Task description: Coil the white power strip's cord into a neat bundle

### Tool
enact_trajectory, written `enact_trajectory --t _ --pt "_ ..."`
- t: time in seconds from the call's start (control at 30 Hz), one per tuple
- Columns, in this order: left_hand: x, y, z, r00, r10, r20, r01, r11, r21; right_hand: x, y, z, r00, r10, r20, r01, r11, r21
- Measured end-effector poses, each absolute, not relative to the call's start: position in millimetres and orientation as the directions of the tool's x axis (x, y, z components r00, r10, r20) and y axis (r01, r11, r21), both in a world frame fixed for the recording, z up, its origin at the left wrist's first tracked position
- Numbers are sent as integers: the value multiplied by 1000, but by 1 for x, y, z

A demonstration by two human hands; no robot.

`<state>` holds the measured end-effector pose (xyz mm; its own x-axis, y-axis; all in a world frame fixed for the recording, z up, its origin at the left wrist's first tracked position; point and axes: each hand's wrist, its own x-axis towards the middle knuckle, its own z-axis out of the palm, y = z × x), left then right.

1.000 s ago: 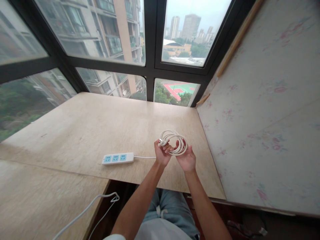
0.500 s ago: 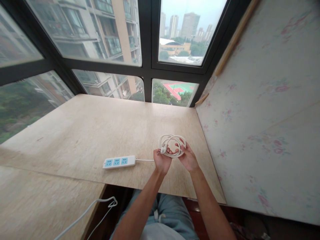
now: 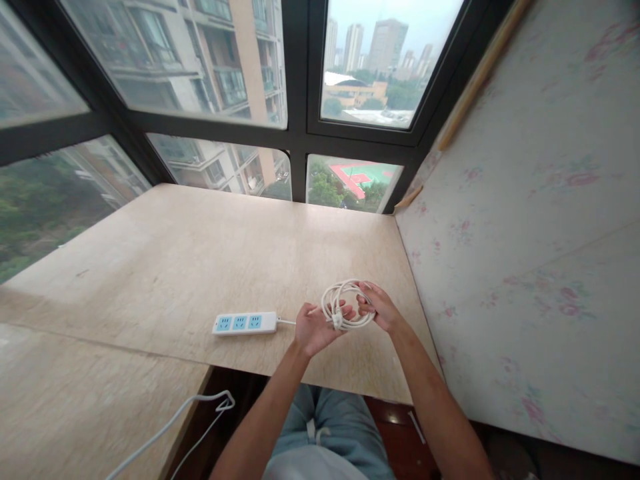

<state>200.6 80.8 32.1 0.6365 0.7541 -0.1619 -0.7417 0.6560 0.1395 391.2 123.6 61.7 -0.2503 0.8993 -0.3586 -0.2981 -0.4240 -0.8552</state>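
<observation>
A coiled white power cord (image 3: 345, 303) sits just above the wooden tabletop (image 3: 200, 267), held between both hands. My left hand (image 3: 313, 328) is palm up under the coil's left side, fingers curled around the cord near its plug. My right hand (image 3: 379, 307) grips the coil's right side with closed fingers. A thin stretch of the cord runs left to a white power strip (image 3: 245, 323) with blue sockets, lying flat on the table.
Another white cable (image 3: 200, 407) loops off the lower wooden surface at the bottom left. A floral-patterned board (image 3: 525, 233) leans along the right side. Dark-framed windows (image 3: 297, 133) stand behind the table. My knees in blue trousers show below the table edge.
Both hands have lowered the coil towards the table and turned it flatter. The left hand has shifted under the coil, and the view has drifted slightly.
</observation>
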Motion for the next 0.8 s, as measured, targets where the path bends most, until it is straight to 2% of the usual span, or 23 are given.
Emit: enact_trajectory --t 0.1,0.17,0.33,0.43,0.57,0.67,0.8 --pt "199 93 28 730 648 -218 -623 762 178 392 130 70 -369 842 -393 -132 -466 -875" --pt "203 103 24 728 618 -296 -583 786 207 391 134 75 -433 806 -403 -30 -459 -888" --pt "216 114 24 562 687 -462 -632 716 296 393 150 86 -510 701 -498 177 -481 -859" --pt "220 115 28 553 671 -494 -581 736 348 397 157 89 -520 660 -542 258 -484 -836" --pt "231 119 27 514 671 -535 -592 729 345 400 164 84 -484 654 -581 333 -477 -814" --pt "242 123 24 426 701 -571 -657 674 337 405 166 72 -463 678 -571 235 -527 -817" --pt "252 127 24 320 746 -584 -756 573 317 416 162 50 -457 782 -424 -173 -546 -820"
